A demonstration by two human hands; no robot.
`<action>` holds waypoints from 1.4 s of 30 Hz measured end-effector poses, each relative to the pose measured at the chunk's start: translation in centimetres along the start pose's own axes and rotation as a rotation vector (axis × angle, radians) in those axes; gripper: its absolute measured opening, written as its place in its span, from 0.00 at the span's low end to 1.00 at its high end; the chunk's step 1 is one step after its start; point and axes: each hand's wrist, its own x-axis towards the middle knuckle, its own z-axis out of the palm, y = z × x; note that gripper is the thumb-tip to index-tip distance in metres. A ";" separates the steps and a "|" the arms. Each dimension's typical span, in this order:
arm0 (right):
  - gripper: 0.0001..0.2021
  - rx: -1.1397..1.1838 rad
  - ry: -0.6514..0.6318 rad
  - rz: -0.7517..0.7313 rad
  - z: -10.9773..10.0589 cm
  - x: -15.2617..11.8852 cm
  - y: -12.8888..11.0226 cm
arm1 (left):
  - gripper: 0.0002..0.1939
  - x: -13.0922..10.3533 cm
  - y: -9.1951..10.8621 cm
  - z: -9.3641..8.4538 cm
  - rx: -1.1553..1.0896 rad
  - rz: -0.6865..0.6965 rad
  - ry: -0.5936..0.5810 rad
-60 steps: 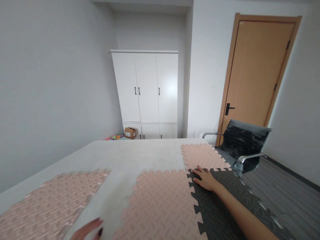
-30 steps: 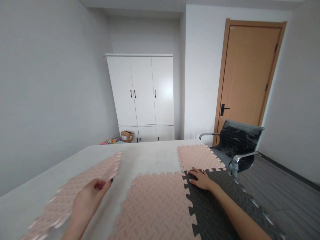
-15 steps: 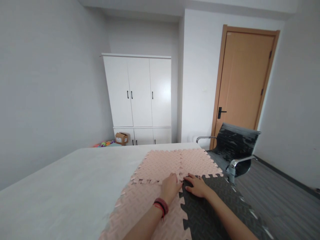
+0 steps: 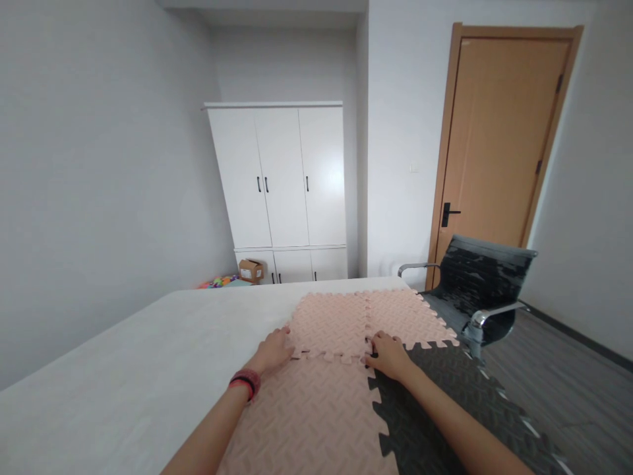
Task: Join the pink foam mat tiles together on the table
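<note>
Interlocking foam mat tiles lie on a grey table [image 4: 123, 369]. A near pink tile [image 4: 306, 422] joins a dark grey tile [image 4: 445, 409] on its right. Behind them lie a far-left pink tile [image 4: 329, 323] and a far-right pink tile [image 4: 405, 316]. My left hand [image 4: 274, 349], with a red and black wristband, rests flat at the left corner of the far-left pink tile. My right hand [image 4: 390, 355] presses flat where the tiles' corners meet. Neither hand grips anything.
A black mesh office chair [image 4: 475, 284] stands at the table's right side. A white cupboard [image 4: 281, 185] stands at the back wall, with a small cardboard box [image 4: 250, 269] and coloured toys on the floor. A wooden door [image 4: 499, 145] is shut at the right.
My left hand carried a loose pink tile from the table's left side and laid it against the other tiles. It then slid to that tile's left corner. My right hand stayed put.
</note>
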 end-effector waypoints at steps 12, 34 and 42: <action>0.26 0.066 -0.118 -0.072 0.9 4.7 1.8 | 0.41 1.0 -2.1 0.9 0.030 0.004 -0.014; 0.36 0.029 -0.152 -0.071 1.5 4.8 1.6 | 0.26 1.6 -2.3 0.1 -0.072 -0.184 0.073; 0.33 0.034 -0.133 -0.059 1.7 4.8 1.8 | 0.22 0.2 -3.5 0.7 -0.065 -0.226 0.042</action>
